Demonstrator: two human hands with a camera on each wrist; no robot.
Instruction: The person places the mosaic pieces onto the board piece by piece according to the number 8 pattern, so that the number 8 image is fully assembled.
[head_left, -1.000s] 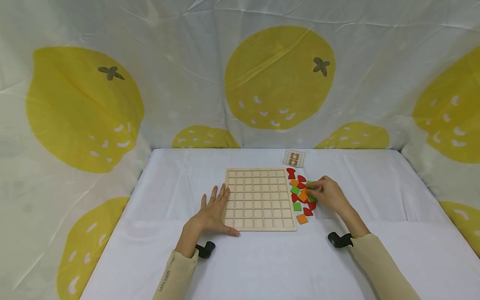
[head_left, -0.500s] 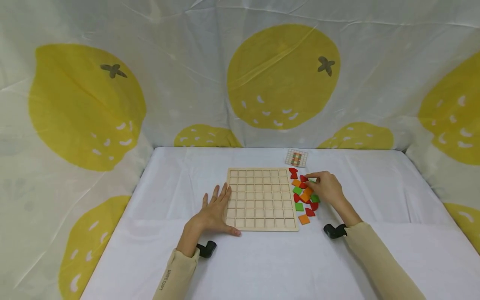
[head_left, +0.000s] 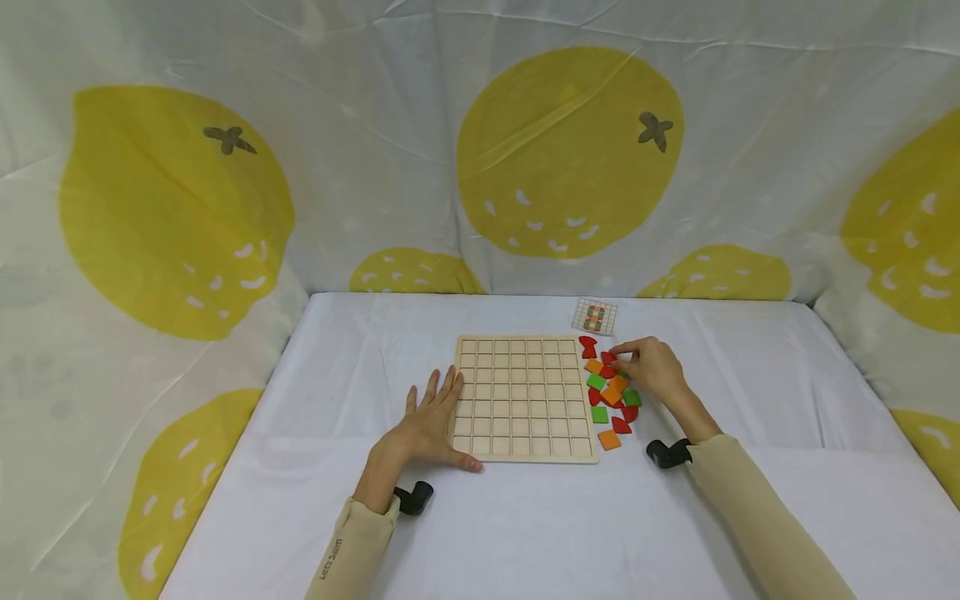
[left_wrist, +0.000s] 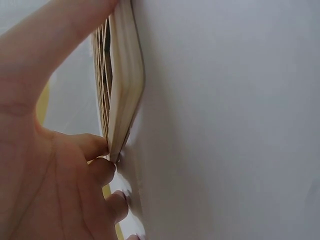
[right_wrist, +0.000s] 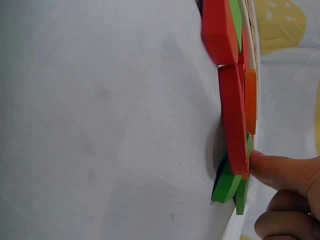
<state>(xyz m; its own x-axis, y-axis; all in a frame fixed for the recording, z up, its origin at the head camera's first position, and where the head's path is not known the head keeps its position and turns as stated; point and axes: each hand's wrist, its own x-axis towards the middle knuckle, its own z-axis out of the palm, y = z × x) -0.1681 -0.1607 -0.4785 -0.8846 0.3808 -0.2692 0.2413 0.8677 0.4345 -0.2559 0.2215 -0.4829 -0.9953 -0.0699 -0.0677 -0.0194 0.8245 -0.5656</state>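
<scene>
The square wooden grid board (head_left: 525,460) lies flat on the white table. My left hand (head_left: 427,429) is spread along its left side, fingers at the left edge and thumb by the front edge; the left wrist view has the thumb (left_wrist: 55,40) against the board's edge (left_wrist: 127,85). To the right of the board, my right hand (head_left: 654,367) pinches a red curved piece (head_left: 608,357) between thumb and index finger, low over the scattered pieces. A fingertip (right_wrist: 260,162) stands behind red and green pieces in the right wrist view, the other fingers curled.
Orange tiles (head_left: 609,439), green tiles (head_left: 600,414) and red curved pieces (head_left: 621,425) lie loose along the board's right side, some overlapping. A pattern card (head_left: 595,317) is behind them. A lemon-print cloth (head_left: 566,150) hangs behind the table.
My right hand has moved back and slightly left from the orange and green tiles to the red piece. The left hand has stayed at the board's edge.
</scene>
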